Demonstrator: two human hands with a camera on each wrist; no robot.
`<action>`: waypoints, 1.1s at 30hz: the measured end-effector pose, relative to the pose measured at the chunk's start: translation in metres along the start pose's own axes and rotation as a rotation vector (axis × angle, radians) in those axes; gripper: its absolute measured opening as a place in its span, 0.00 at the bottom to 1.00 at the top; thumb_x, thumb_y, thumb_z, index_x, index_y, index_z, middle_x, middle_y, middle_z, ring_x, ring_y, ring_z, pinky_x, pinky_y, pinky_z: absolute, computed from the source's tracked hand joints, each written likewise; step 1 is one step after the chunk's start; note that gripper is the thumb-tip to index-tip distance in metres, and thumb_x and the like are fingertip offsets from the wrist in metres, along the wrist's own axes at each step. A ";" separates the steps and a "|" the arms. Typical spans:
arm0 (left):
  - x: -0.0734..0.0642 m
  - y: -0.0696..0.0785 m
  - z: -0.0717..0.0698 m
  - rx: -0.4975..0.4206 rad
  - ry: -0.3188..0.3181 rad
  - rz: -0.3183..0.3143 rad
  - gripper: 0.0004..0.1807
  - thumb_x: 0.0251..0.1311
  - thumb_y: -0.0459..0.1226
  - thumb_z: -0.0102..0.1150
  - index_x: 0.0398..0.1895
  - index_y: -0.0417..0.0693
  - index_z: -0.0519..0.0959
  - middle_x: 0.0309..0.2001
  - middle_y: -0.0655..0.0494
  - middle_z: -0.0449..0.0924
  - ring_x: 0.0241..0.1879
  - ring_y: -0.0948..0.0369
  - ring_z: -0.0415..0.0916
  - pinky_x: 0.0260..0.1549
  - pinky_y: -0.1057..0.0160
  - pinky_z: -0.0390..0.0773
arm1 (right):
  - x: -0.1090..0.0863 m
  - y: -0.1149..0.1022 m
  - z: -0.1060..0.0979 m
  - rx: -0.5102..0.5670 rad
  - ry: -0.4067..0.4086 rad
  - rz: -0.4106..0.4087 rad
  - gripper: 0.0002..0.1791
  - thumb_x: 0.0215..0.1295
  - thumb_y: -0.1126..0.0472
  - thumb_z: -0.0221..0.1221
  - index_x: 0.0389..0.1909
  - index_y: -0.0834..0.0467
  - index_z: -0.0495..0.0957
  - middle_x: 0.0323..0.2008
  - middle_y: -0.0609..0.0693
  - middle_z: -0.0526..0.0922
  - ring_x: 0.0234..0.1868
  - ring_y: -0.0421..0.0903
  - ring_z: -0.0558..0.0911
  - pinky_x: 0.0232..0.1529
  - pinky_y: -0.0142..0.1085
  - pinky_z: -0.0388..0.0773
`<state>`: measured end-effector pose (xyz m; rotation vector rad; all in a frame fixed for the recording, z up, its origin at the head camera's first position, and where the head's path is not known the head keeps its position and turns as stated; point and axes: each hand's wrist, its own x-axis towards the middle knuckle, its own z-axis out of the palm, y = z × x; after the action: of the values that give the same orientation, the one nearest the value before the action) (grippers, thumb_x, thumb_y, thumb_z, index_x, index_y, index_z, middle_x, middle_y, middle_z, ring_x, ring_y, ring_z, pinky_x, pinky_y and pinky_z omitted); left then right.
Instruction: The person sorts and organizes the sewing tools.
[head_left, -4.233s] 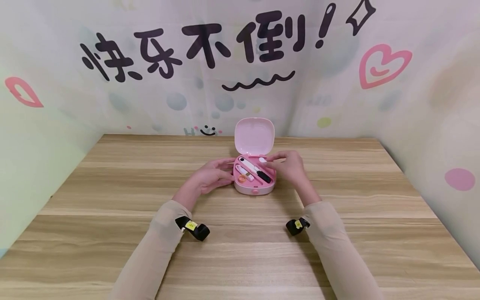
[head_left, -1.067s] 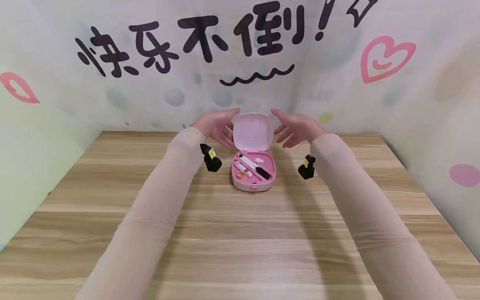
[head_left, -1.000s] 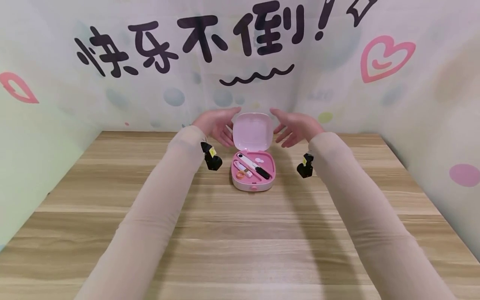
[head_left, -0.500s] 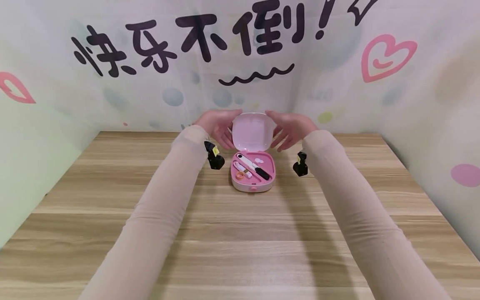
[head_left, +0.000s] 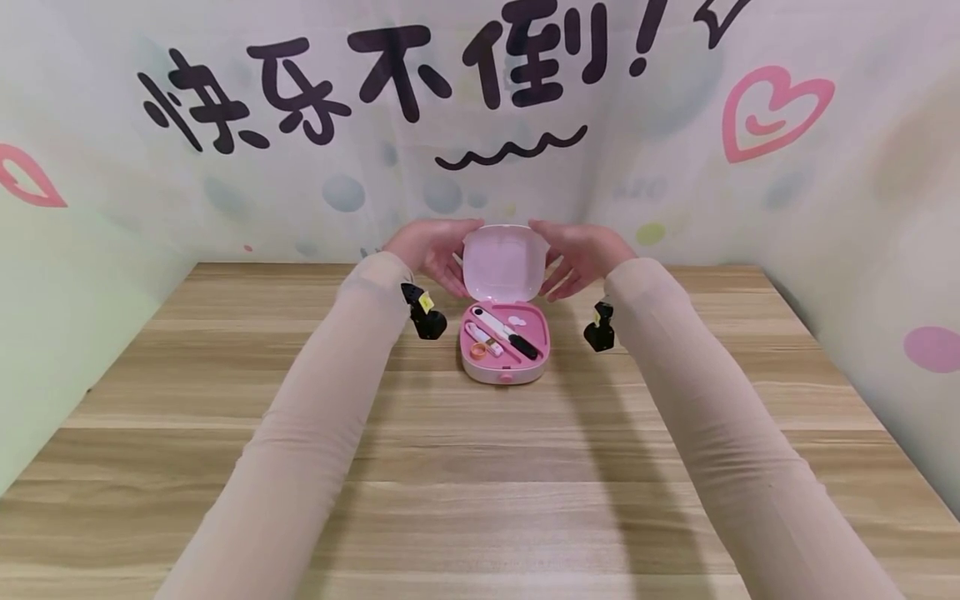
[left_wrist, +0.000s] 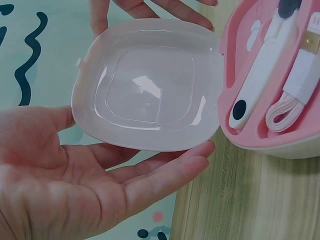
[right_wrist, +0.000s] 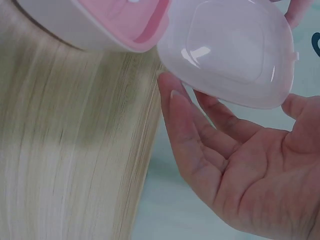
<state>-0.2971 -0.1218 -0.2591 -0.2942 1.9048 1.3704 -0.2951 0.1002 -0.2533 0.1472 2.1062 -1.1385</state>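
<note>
A small pink box [head_left: 480, 374] stands on the table with its pale pink lid [head_left: 504, 262] raised. My left hand [head_left: 433, 248] is at the lid's left side, thumb at its top corner. In the left wrist view, that hand's fingers [left_wrist: 160, 187] lie nearly straight along the lid's edge. On the opposite side, my right hand [head_left: 583, 252] has its thumb at the other top corner and loosely bent fingers [right_wrist: 190, 135] along the edge. Inside lie a white stick-like tool with a black end [head_left: 522, 346], a bundled white USB cable [left_wrist: 300, 75], an orange ring [head_left: 478, 351] and a small white piece [head_left: 517, 321].
The wooden table [head_left: 480, 500] ends at a printed cloth backdrop [head_left: 300, 200] right behind the lid. Black wrist cameras [head_left: 429, 321] hang inward from both sleeves, to either side of the box.
Both hands left the box's sides and came up beside the lid. Over the last second, the right hand closed in leftward to the lid's edge. The lid stays upright.
</note>
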 end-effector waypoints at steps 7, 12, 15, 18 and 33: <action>-0.006 -0.003 0.003 -0.023 0.008 0.020 0.43 0.80 0.64 0.29 0.81 0.40 0.56 0.68 0.31 0.68 0.64 0.41 0.75 0.73 0.46 0.71 | -0.003 0.000 0.002 0.019 0.004 -0.037 0.45 0.82 0.31 0.34 0.79 0.65 0.55 0.69 0.72 0.72 0.67 0.67 0.78 0.73 0.53 0.76; -0.005 -0.006 0.003 -0.027 0.039 0.037 0.44 0.80 0.65 0.31 0.80 0.38 0.57 0.66 0.30 0.69 0.61 0.41 0.76 0.71 0.47 0.73 | -0.004 0.000 0.006 0.118 0.001 -0.050 0.45 0.83 0.32 0.36 0.81 0.65 0.51 0.72 0.73 0.67 0.68 0.68 0.76 0.72 0.53 0.76; -0.004 -0.008 0.004 -0.038 0.059 0.046 0.45 0.80 0.65 0.32 0.80 0.36 0.57 0.68 0.29 0.69 0.63 0.40 0.76 0.71 0.47 0.75 | -0.004 0.000 0.007 0.186 -0.013 -0.056 0.45 0.83 0.34 0.38 0.83 0.65 0.47 0.75 0.75 0.62 0.72 0.69 0.73 0.74 0.53 0.74; -0.007 -0.011 0.005 -0.043 0.071 0.062 0.46 0.80 0.65 0.33 0.80 0.35 0.56 0.69 0.28 0.68 0.65 0.40 0.75 0.71 0.47 0.75 | -0.005 0.001 0.009 0.230 -0.015 -0.064 0.45 0.84 0.35 0.38 0.84 0.64 0.44 0.77 0.76 0.58 0.74 0.69 0.70 0.75 0.53 0.72; -0.017 -0.024 0.016 -0.041 0.124 0.184 0.43 0.81 0.63 0.32 0.81 0.38 0.54 0.66 0.28 0.67 0.58 0.41 0.76 0.70 0.45 0.76 | -0.008 0.010 0.016 0.022 0.033 -0.121 0.48 0.81 0.29 0.30 0.84 0.62 0.45 0.72 0.75 0.67 0.71 0.71 0.73 0.75 0.56 0.72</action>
<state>-0.2648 -0.1211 -0.2664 -0.2327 2.0493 1.5452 -0.2763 0.0954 -0.2603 0.0492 2.1569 -1.2378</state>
